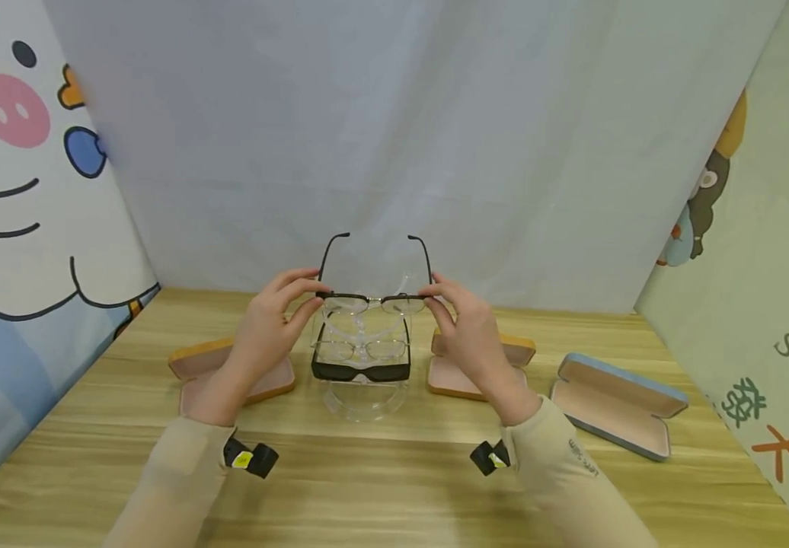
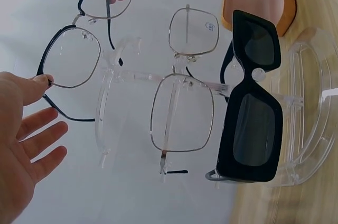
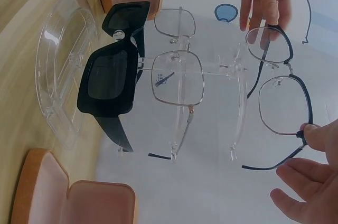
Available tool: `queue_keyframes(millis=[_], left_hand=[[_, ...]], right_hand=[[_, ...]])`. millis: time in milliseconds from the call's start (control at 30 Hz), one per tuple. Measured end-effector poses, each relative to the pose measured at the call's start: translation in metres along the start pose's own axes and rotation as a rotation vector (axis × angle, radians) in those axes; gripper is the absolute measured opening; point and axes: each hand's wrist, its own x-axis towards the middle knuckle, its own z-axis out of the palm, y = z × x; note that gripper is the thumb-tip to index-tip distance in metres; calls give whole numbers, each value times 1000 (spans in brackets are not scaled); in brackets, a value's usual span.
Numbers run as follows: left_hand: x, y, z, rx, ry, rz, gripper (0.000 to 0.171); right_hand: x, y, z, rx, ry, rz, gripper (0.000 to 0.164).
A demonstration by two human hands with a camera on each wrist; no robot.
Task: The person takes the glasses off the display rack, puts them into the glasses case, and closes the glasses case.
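Observation:
Both hands hold a pair of black half-rim eyeglasses [image 1: 375,300] by its two hinge corners, temples unfolded and pointing away. My left hand [image 1: 267,323] pinches the left corner with thumb and fingers, and my right hand [image 1: 466,327] pinches the right one. The glasses are at the top tier of a clear display stand [image 2: 108,108]; in the wrist views a gap shows between them and that tier. Below, thin metal-rimmed glasses [image 3: 178,78] sit on the middle tier. Black thick-framed sunglasses [image 1: 360,372] rest on the lowest tier, above the stand's clear round base [image 1: 365,411].
Behind the left forearm lies an open orange glasses case [image 1: 271,384], with another open orange case [image 1: 445,378] by the right forearm. Farther right is an open blue-grey case [image 1: 617,403]. A pale curtain [image 1: 381,152] hangs behind the wooden table [image 1: 367,487].

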Motion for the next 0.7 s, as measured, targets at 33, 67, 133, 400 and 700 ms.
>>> queue_keyframes(millis=[33,67,133,400,700], left_hand=[[1,2,1,0,-1,1,19],[1,4,2,-1,-3,1,19],[2,6,3,-10,-9,-2,19],[8,15,11,-44,-5,24,19],[14,27,23,-88,-27,-2,19]], right_hand=[[0,0,-2,-1,3,-3,15],[0,0,-4,-4,6,-8,15],[-1,0,-8,-5,6,-12,15],[-6,3,-22,-8,49,-12,14],[-11,11,-33,-43,101,-9,15]])
